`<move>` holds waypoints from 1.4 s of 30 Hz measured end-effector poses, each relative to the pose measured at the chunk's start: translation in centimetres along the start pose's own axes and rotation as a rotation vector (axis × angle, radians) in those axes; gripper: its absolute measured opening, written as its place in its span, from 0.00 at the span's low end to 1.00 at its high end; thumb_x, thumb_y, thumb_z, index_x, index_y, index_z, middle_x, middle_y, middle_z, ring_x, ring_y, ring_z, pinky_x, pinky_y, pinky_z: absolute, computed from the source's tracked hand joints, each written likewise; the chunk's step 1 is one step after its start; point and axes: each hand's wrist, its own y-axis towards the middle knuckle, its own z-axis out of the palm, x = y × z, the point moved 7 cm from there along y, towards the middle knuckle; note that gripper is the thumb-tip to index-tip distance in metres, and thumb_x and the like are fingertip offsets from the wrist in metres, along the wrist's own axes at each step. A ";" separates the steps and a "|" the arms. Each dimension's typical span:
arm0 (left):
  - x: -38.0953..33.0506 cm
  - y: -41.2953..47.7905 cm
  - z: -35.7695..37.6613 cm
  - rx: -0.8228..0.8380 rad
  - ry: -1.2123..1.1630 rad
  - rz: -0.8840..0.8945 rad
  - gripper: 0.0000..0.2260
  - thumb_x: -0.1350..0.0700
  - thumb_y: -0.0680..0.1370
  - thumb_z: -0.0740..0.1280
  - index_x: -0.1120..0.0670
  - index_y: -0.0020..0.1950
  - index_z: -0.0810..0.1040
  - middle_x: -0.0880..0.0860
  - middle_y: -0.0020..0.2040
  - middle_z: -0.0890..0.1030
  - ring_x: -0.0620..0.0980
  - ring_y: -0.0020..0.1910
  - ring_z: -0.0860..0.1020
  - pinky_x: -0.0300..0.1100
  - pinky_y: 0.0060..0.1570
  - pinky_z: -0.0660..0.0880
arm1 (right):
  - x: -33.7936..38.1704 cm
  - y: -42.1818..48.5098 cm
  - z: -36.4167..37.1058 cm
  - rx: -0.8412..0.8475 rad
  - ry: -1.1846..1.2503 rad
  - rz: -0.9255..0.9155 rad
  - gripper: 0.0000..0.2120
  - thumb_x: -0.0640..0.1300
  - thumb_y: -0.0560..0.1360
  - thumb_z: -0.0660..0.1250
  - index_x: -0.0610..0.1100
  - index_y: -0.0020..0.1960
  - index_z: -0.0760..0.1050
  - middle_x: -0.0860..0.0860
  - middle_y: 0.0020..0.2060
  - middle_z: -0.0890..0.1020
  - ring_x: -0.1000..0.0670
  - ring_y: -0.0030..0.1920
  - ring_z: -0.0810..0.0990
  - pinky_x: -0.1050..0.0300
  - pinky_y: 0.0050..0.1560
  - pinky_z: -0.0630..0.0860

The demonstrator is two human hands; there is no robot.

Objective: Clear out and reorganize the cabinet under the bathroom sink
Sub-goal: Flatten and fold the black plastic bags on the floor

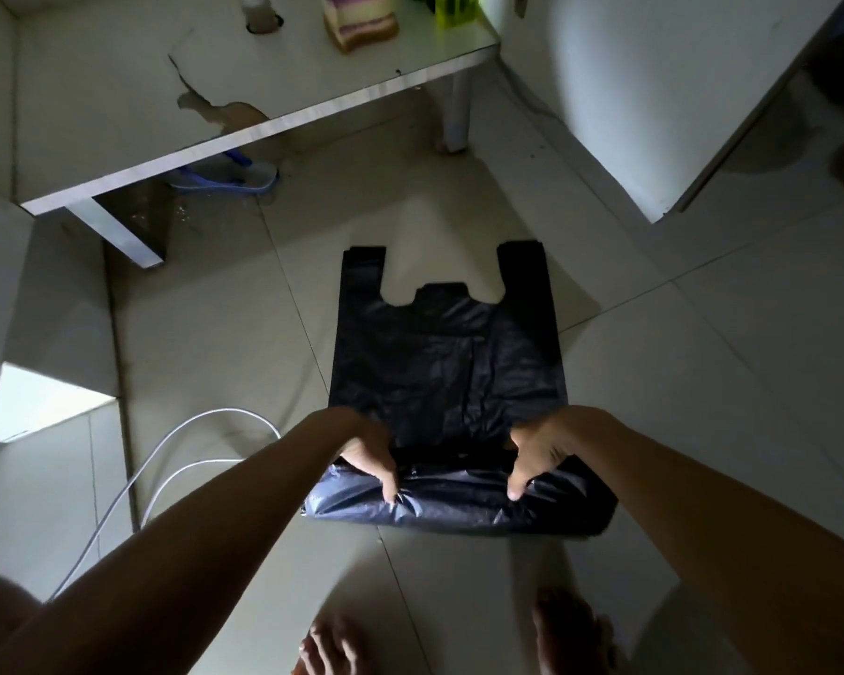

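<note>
Two bare hands work a black plastic carrier bag [447, 362] spread flat on the pale tiled floor [702, 362], handles pointing away from the person. Left hand [369, 453] and right hand [539, 448] both pinch the bag's near end, fingers curled onto a fold of plastic lifted and doubled over; the rest of the bag lies flat. Bare toes [332, 645] show at the bottom edge, near the fold. Beyond the bag, a low white shelf board [274, 124] with a chipped, stained surface carries a layered pink-and-tan sponge [361, 21] and a green translucent container [456, 7]. Blue object [225, 180] under the board, unclear. Grey hoses [176, 460] loop at left. Lighting dim.
</note>
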 end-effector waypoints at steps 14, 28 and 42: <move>4.9 -5.5 -17.9 -0.301 -0.170 -0.060 0.13 0.50 0.69 0.78 0.51 0.50 0.81 0.54 0.53 0.81 0.55 0.53 0.80 0.47 0.45 0.81 | -2.6 -4.8 -16.5 -0.285 -0.074 0.119 0.38 0.54 0.70 0.75 0.41 0.74 0.65 0.45 0.69 0.72 0.44 0.64 0.75 0.53 0.54 0.73; 7.0 -4.9 -21.4 -0.120 -0.331 -0.149 0.09 0.63 0.73 0.74 0.54 0.51 0.81 0.56 0.51 0.82 0.55 0.47 0.81 0.55 0.55 0.79 | -3.5 -4.3 -21.5 -0.106 -0.078 0.172 0.32 0.48 0.73 0.73 0.41 0.74 0.68 0.45 0.70 0.71 0.48 0.53 0.73 0.62 0.34 0.70; 10.6 -0.2 -33.7 -0.728 -0.240 -0.105 0.11 0.55 0.73 0.73 0.56 0.54 0.80 0.55 0.49 0.79 0.56 0.49 0.79 0.47 0.46 0.79 | -5.0 1.6 -32.1 -0.764 0.045 0.121 0.06 0.42 0.70 0.68 0.44 0.47 0.77 0.47 0.43 0.80 0.45 0.44 0.79 0.47 0.56 0.73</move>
